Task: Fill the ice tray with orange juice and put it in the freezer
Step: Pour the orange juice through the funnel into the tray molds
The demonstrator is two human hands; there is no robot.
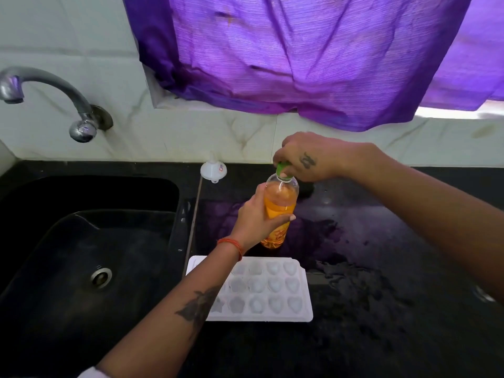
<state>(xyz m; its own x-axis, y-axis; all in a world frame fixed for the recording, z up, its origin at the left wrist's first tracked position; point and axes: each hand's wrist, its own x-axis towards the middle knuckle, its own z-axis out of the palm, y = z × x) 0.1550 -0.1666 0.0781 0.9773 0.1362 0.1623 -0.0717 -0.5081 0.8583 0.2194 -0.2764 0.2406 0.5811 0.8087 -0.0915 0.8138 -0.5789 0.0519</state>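
A clear plastic bottle of orange juice (279,203) stands upright on the black counter, just behind the white ice tray (302,296). My left hand (253,219) grips the bottle around its middle. My right hand (302,159) reaches in from the right and pinches the green cap (281,169) at the bottle's top. The tray lies flat near the counter's front, its heart- and flower-shaped cells holding no juice; my left forearm crosses over its left part.
A black sink (90,241) with a steel drain (101,277) lies to the left, a steel tap (54,99) above it. A small white funnel (213,170) sits against the back wall. A purple curtain (300,55) hangs behind. The black counter (381,268) extends to the right.
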